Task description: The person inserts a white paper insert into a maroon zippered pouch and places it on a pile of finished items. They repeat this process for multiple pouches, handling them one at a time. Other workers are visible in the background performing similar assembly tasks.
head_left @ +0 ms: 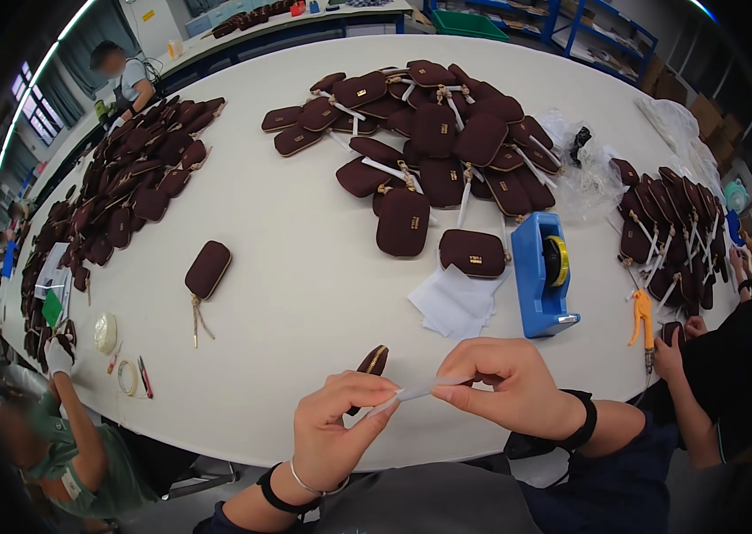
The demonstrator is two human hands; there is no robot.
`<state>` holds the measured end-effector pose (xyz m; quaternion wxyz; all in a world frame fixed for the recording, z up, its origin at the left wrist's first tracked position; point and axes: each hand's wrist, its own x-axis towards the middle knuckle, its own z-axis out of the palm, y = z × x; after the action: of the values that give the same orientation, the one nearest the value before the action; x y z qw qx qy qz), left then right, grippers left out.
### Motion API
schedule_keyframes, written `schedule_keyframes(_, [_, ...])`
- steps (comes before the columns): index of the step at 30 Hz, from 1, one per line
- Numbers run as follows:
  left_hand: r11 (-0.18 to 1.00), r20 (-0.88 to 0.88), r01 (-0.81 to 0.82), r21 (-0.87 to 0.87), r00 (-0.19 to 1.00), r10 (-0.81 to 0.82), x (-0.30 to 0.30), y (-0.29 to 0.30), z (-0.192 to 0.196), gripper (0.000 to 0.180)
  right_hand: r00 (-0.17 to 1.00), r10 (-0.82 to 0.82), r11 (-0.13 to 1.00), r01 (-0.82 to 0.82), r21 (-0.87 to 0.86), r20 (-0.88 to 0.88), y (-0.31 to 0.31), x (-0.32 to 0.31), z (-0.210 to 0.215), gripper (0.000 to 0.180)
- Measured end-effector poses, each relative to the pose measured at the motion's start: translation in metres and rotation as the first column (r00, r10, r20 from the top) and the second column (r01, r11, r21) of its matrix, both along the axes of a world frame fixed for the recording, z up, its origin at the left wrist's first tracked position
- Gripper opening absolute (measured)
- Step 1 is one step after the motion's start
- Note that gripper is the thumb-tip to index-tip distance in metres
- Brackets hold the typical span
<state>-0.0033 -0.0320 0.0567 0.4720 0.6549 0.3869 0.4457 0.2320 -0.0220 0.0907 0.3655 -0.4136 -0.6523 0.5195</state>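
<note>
My left hand and my right hand pinch the two ends of a thin white paper strip stretched between them above the table's near edge. A dark maroon zip pouch with a gold zipper stands on edge just behind my left hand's fingers, partly hidden by them. A stack of white paper sheets lies just beyond my hands, next to a blue tape dispenser.
A big pile of maroon pouches covers the white table's middle, another runs along the left, a third sits at the right. One single pouch lies alone. Other people work at the left, far left and right. An orange tool lies right.
</note>
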Motion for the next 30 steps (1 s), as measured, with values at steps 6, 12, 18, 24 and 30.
schedule_keyframes(6, [0.99,0.04,-0.031,-0.138,0.999,0.037,0.0,-0.001,0.001,0.011,0.999,-0.012,0.994,0.008,0.112,0.03,0.002,-0.003,0.004,0.006])
schedule_keyframes(12, [0.979,0.037,-0.062,-0.196,0.997,0.071,0.006,-0.001,0.005,0.009,1.0,0.002,0.985,-0.003,0.173,0.007,0.002,0.0,-0.005,0.007])
schedule_keyframes(18, [0.987,-0.018,-0.115,-0.116,0.993,0.113,0.011,-0.005,0.007,0.01,0.998,0.038,0.991,-0.031,0.127,-0.057,-0.002,0.002,-0.007,0.006])
schedule_keyframes(24, [0.997,-0.091,-0.042,-0.07,0.995,0.036,0.012,-0.007,0.013,0.005,0.989,0.018,0.987,0.006,0.162,-0.144,-0.009,0.002,-0.012,0.009])
schedule_keyframes(30, [0.999,-0.198,-0.034,0.009,0.98,0.035,0.015,-0.007,0.017,0.005,0.988,0.023,0.988,0.001,0.155,-0.15,-0.012,0.005,-0.021,0.01])
